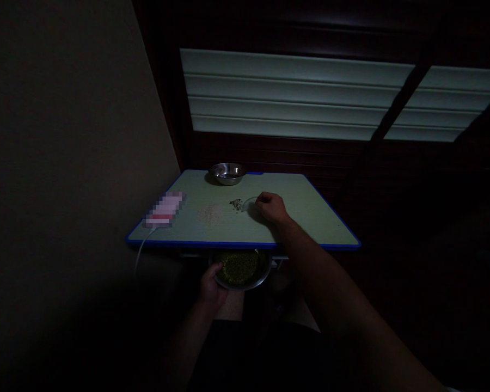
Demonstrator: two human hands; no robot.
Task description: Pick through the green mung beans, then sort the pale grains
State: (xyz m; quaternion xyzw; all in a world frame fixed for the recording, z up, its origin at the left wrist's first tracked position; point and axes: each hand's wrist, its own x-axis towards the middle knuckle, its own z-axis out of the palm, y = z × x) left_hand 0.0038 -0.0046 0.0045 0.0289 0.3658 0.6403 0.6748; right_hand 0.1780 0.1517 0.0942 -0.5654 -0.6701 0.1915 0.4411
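Observation:
My left hand grips the rim of a steel bowl full of small green beans, held just below the near edge of the small table. My right hand rests on the tabletop with fingers curled, beside a little heap of dark grains. What the fingers hold, if anything, is too small to see. A pale patch of light grains lies to the left of the heap.
A second steel bowl stands at the table's far edge. A pinkish blurred device with a white cable lies at the left. A wall is on the left, dark slatted panels behind. The room is dim.

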